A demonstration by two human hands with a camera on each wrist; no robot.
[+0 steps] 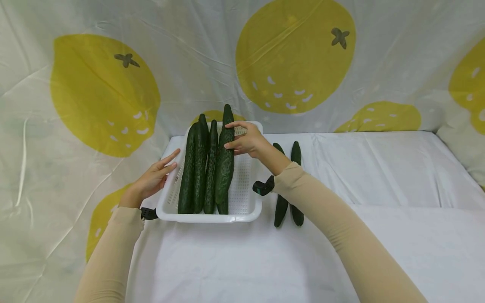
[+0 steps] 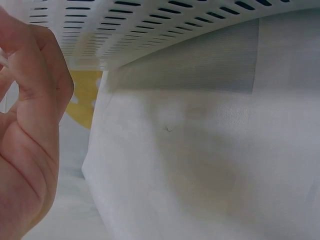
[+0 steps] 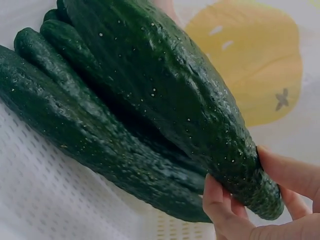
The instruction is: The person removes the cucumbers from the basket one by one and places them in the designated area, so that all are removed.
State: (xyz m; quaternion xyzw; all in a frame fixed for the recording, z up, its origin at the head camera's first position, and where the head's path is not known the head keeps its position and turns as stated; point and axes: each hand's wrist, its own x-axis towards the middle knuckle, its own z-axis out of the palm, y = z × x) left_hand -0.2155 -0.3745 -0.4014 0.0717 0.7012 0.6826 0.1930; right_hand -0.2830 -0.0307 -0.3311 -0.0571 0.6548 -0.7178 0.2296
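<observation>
My right hand grips a large dark green cucumber near its far end. In the right wrist view, the thumb and fingers pinch the tapered tip of this cucumber. It slants over a white perforated basket, above another cucumber that it partly covers. Several more cucumbers lie lengthwise side by side in the basket's left part. Beside the basket's left rim is my left hand, its index finger and thumb extended toward the rim. The left wrist view shows this hand beside the slotted basket wall.
Two cucumbers lie on the white-covered table to the right of the basket, partly behind my right forearm. A white curtain with yellow lemon prints hangs behind the table and along its left side.
</observation>
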